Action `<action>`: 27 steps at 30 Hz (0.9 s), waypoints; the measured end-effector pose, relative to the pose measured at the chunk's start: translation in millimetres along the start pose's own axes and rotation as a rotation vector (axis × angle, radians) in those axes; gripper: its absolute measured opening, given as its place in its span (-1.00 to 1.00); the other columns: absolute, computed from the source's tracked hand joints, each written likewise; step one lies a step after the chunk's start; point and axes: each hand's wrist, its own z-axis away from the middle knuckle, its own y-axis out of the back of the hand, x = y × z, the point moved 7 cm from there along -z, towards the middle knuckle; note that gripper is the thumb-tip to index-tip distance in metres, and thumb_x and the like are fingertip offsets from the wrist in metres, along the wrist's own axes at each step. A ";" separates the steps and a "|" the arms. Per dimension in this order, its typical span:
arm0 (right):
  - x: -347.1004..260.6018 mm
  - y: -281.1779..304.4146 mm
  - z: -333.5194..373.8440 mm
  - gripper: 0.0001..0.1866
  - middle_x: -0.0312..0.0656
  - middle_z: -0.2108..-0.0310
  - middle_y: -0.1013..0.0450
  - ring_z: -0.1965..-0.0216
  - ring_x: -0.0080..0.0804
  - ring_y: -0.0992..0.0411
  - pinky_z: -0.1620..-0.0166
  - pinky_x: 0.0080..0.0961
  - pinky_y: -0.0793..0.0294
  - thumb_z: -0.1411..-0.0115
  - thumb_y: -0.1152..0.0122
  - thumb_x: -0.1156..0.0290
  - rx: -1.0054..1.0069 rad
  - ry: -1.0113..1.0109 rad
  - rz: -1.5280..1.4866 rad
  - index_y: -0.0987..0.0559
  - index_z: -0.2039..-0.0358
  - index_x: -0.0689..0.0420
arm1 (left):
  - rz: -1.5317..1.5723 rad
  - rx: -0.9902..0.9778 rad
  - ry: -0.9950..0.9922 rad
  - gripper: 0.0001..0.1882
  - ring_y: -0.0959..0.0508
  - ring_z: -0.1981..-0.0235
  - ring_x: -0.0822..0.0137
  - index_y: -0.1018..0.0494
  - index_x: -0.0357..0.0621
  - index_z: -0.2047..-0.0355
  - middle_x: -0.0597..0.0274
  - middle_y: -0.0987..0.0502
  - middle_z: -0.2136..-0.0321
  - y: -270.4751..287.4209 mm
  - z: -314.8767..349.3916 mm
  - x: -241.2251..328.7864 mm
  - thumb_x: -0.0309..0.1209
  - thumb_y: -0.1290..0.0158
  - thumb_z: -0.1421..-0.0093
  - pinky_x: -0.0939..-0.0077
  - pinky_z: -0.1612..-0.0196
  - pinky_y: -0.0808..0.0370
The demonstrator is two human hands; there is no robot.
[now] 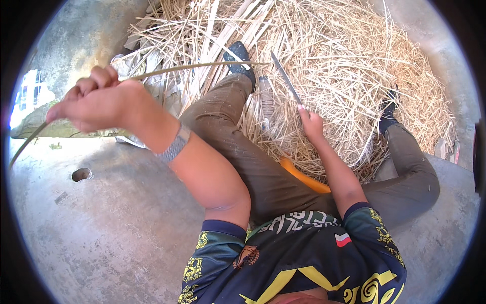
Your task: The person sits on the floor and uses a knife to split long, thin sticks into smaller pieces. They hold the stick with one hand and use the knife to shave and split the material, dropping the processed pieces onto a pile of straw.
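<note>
My left hand (pixel 101 101), raised at the far left, is closed around a long thin bamboo strip (pixel 192 66). One end of the strip bends down past the hand at the left. Its other end reaches right, over my left foot, and stops close to the knife's tip. In my right hand (pixel 311 124) is a knife (pixel 286 80), gripped by its handle, with the narrow blade pointing up and away. Strip and blade appear apart, though their depth is hard to judge. Below the knife lies a big heap of pale shavings (pixel 344 76).
My legs (pixel 223 114) spread around the heap on a grey concrete floor (pixel 126 213). An orange curved object (pixel 304 177) lies between my thighs, partly hidden. At left are a small hole (pixel 81 175) in the floor and a greenish long piece (pixel 38 126). Concrete walls (pixel 86 38) stand behind.
</note>
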 end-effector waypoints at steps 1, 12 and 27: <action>-16.1 -0.4 -1.2 -0.28 -0.30 0.75 -0.28 0.66 -0.49 -0.19 0.51 -0.34 -0.22 -0.29 -0.12 -0.23 0.017 0.011 -0.003 -0.43 0.73 0.18 | -0.010 -0.009 -0.007 -0.36 0.12 0.74 0.42 0.10 0.05 0.63 0.42 0.14 0.76 -0.2 1.4 -8.5 0.20 0.44 -0.47 0.51 0.64 0.08; -37.1 -38.0 -11.4 -0.28 -0.12 0.65 -0.44 0.57 -0.31 -0.41 0.37 -0.29 -0.40 -0.30 -0.04 -0.28 -0.024 0.012 0.136 -0.57 0.56 0.23 | 0.031 -0.011 -0.005 -0.40 0.15 0.71 0.44 0.08 0.04 0.60 0.42 0.12 0.73 -10.0 10.1 -3.2 0.15 0.44 -0.49 0.50 0.61 0.14; -107.3 -12.0 9.1 -0.51 -0.41 0.72 -0.29 0.64 -0.65 -0.29 0.52 -0.52 -0.28 -0.38 -0.10 -0.06 0.092 0.242 -0.215 -0.55 0.43 0.15 | 0.045 -0.027 -0.014 -0.39 0.16 0.71 0.43 -0.01 -0.08 0.50 0.38 0.09 0.73 -17.2 13.5 -10.9 0.18 0.43 -0.47 0.46 0.63 0.11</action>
